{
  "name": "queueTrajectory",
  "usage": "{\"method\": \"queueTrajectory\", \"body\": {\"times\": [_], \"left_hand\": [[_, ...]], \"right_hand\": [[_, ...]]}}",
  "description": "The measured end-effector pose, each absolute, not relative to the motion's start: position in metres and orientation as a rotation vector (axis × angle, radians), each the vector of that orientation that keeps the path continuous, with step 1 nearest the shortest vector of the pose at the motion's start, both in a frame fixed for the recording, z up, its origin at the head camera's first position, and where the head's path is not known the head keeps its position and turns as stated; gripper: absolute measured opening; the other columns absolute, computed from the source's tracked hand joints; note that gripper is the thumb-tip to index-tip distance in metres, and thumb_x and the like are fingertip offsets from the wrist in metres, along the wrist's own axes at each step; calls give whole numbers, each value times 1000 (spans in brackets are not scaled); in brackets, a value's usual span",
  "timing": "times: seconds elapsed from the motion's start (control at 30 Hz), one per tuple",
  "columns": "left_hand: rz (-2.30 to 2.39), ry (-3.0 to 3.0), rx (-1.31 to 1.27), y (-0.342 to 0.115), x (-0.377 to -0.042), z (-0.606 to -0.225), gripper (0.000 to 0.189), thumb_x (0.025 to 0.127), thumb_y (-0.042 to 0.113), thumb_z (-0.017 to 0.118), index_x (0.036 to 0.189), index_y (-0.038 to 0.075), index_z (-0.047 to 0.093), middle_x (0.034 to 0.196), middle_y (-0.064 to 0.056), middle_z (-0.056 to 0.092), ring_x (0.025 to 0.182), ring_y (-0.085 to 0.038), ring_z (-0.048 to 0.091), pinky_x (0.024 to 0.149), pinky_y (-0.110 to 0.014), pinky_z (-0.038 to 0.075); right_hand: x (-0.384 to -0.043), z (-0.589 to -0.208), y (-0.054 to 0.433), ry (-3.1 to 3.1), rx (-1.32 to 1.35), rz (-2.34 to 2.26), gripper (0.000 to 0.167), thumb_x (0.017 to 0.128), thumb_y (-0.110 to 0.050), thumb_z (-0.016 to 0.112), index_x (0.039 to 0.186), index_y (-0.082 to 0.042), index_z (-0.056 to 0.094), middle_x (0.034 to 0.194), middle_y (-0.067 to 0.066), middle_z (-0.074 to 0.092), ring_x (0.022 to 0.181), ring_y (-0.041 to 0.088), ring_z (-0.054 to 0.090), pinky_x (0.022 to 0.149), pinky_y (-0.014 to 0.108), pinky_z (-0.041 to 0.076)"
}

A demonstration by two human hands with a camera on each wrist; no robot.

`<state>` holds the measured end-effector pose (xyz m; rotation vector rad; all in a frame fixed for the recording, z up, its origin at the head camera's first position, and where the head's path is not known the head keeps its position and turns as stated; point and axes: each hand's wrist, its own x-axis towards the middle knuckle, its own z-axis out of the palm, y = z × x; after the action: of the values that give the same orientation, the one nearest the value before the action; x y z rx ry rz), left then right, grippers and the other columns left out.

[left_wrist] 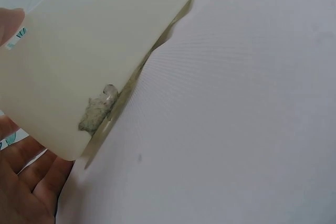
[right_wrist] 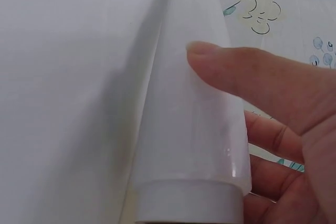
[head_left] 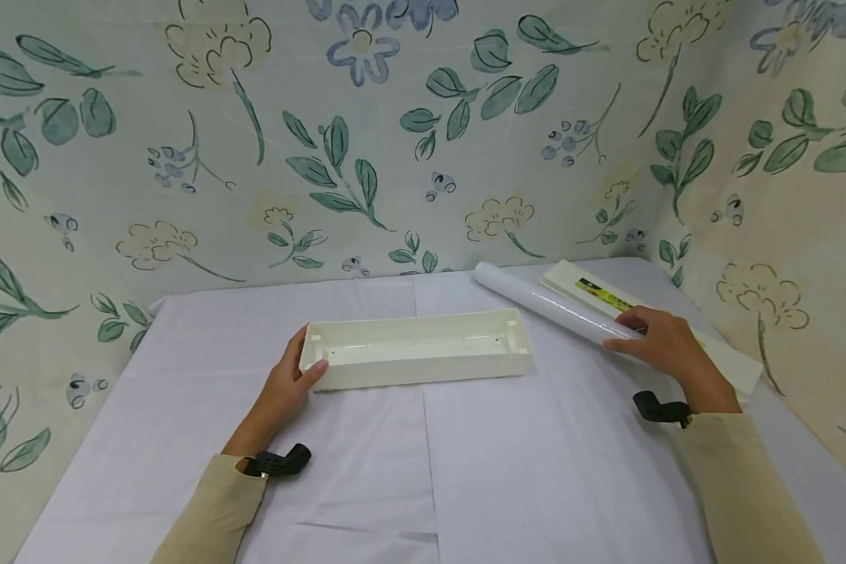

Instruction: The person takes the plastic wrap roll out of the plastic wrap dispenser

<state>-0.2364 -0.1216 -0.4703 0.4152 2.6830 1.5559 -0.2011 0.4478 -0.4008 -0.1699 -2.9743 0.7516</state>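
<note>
A long, cream, open-topped plastic box (head_left: 423, 370) stands on the white cloth. My left hand (head_left: 282, 395) grips its left end, thumb on the front rim, and the other fingers show behind the box (left_wrist: 105, 30) in the left wrist view. A greyish stuck patch (left_wrist: 95, 115) marks a low edge of the box. To the right, my right hand (head_left: 666, 345) holds the near end of a shiny roll of plastic film (head_left: 536, 296). In the right wrist view, the thumb lies across the film roll (right_wrist: 191, 129) with fingers round its far side.
Just right of the roll lies a long cream lid-like piece (head_left: 729, 364) with a yellow-green label (head_left: 602, 294), partly hidden by the right hand. Floral fabric (head_left: 366, 157) rises behind and beside the table's white cloth (head_left: 366, 470). A black wrist device (head_left: 278, 462) sits at each cuff.
</note>
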Motion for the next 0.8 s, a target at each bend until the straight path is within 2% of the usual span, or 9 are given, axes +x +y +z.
{"method": "queueTrajectory", "body": {"times": [0.2, 0.43, 0.5, 0.8], "left_hand": [[1549, 2684, 422, -122, -236, -470, 78, 98, 34, 55, 156, 20, 5, 160, -10, 14, 145, -33, 16, 112, -56, 22], [1531, 2665, 400, -109, -212, -431, 74, 100, 24, 53, 155, 5, 6, 159, -19, 14, 144, -39, 16, 112, -57, 21], [1524, 2669, 403, -109, -212, -432, 75, 99, 24, 53, 154, 5, 6, 159, -20, 13, 144, -40, 16, 112, -58, 21], [1531, 2696, 404, -121, -235, -469, 78, 98, 31, 55, 156, 18, 5, 160, -10, 14, 145, -33, 16, 113, -55, 21]], "right_hand": [[-202, -401, 448, -2976, -157, 744, 62, 78, -37, 80, 123, -1, 56, 122, 27, 58, 99, 41, 51, 76, 52, 49], [-203, -403, 450, -2993, -156, 735, 64, 78, -38, 80, 123, 0, 56, 123, 28, 58, 101, 41, 51, 79, 53, 47], [-204, -405, 451, -2998, -163, 733, 64, 78, -38, 80, 123, 0, 55, 124, 28, 58, 101, 41, 51, 79, 54, 47], [-204, -408, 452, -2996, -154, 722, 62, 78, -36, 80, 121, 1, 55, 122, 29, 58, 101, 41, 52, 79, 54, 47]]}}
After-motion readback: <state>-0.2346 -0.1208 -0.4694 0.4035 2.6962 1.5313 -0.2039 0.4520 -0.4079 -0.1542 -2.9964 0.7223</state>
